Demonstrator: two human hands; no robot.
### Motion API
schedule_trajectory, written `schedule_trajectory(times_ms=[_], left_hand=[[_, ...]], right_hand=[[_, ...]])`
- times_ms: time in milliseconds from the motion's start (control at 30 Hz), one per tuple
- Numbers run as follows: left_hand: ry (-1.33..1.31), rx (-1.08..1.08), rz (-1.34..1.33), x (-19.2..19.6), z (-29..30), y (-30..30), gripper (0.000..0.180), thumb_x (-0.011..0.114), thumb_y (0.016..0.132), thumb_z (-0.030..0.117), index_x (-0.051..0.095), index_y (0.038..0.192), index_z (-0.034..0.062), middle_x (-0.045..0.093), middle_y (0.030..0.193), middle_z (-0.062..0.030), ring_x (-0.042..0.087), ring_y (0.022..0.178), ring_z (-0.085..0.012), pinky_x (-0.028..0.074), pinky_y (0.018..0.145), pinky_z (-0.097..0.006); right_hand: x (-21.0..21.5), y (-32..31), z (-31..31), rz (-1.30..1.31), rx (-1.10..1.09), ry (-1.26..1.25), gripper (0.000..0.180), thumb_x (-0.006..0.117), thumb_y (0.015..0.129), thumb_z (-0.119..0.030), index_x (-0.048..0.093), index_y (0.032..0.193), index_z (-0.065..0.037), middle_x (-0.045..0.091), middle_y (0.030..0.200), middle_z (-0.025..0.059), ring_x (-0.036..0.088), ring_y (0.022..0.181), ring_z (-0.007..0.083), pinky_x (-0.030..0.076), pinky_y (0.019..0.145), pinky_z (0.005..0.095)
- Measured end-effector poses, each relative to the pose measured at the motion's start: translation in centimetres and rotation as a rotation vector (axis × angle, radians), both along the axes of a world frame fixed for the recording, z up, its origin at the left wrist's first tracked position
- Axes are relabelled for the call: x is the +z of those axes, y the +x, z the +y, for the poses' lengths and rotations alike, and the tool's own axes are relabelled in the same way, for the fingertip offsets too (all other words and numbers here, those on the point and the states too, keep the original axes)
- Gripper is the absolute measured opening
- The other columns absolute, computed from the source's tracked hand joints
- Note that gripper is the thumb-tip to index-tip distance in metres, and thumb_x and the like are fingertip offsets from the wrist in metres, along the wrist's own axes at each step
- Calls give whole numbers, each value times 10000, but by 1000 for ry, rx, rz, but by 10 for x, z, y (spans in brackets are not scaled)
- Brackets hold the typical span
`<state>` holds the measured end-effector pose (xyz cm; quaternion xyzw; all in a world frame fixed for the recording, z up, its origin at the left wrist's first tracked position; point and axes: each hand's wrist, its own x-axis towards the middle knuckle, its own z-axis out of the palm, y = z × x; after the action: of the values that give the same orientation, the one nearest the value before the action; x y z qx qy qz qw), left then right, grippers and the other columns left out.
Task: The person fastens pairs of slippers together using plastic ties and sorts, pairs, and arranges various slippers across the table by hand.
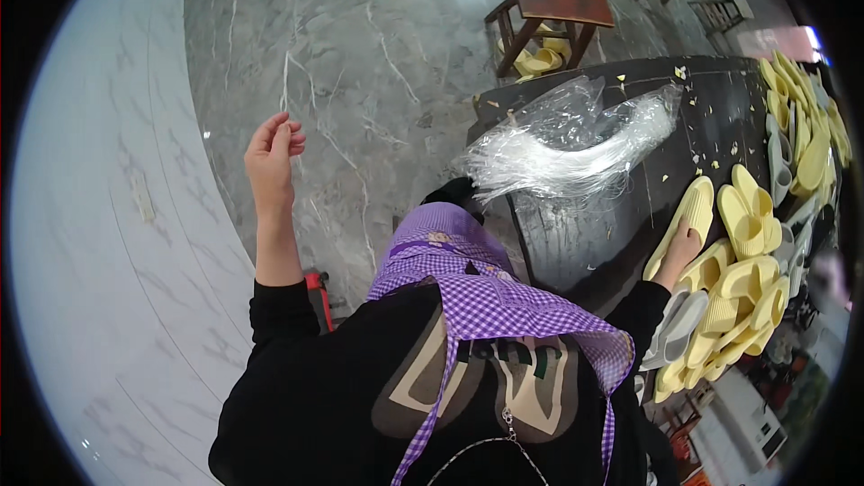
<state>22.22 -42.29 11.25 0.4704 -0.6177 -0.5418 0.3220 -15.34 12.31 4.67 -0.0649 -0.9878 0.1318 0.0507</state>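
My left hand [273,162] is raised over the floor at the left, its fingers curled and thumb pressed against them. A thin white line shows above and below the fingertips; I cannot tell whether it is a held strand or veining in the floor. On the right, my right hand [681,250] grips a pale yellow slipper [695,204] by its middle, beside the table's slipper pile. Several more yellow slippers [745,283] and a grey pair [677,328] lie against that hand. A bundle of clear-white plastic strands [562,162] rests in an open transparent bag on the dark table.
The dark table [567,247] has small yellowish scraps on it. More yellow slippers [814,148] are heaped at its far right. A wooden stool [562,4] stands beyond, with yellow slippers beneath it. A white marbled wall [117,216] runs along my left.
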Motion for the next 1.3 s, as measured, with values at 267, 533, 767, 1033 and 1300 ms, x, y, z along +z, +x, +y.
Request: schedule_trajectory(times_ms=[267, 533, 767, 1033, 1300], left_hand=[[94, 125, -132, -2, 63, 79, 274, 530, 885, 136, 538, 1107, -24, 613, 910, -101, 582, 721, -123, 477, 615, -232], [169, 21, -80, -20, 21, 45, 292, 538, 884, 146, 523, 1124, -20, 604, 906, -94, 573, 699, -116, 468, 591, -222], [273, -97, -101, -60, -120, 2, 292, 526, 886, 129, 514, 1133, -26, 607, 911, -98, 579, 698, -117, 475, 585, -230], [261, -159, -91, -44, -326, -53, 295, 520, 887, 121, 504, 1145, -21, 606, 947, -112, 592, 711, -131, 478, 596, -232], [389, -367, -41, -49, -339, -157, 290, 517, 894, 116, 495, 1147, -25, 604, 973, -119, 599, 711, -132, 486, 601, -233]], right_hand=[[5, 21, -11, 94, 55, -177, 375, 534, 842, -297, 615, 901, 64, 619, 860, 237, 593, 805, 340, 444, 728, 383], [49, 43, -44, 363, 38, -195, 267, 537, 855, -202, 617, 979, 20, 627, 947, 187, 600, 872, 295, 454, 780, 348], [77, 51, -140, 439, 53, -60, 218, 547, 838, -116, 600, 991, 30, 613, 922, 175, 586, 864, 296, 456, 761, 344], [73, 55, -227, 204, -28, 78, 235, 562, 828, -158, 610, 982, 14, 613, 878, 172, 588, 789, 276, 458, 715, 344], [62, 27, -273, 155, -4, 121, 216, 560, 824, -141, 609, 965, 16, 616, 908, 178, 591, 832, 303, 460, 733, 344]])
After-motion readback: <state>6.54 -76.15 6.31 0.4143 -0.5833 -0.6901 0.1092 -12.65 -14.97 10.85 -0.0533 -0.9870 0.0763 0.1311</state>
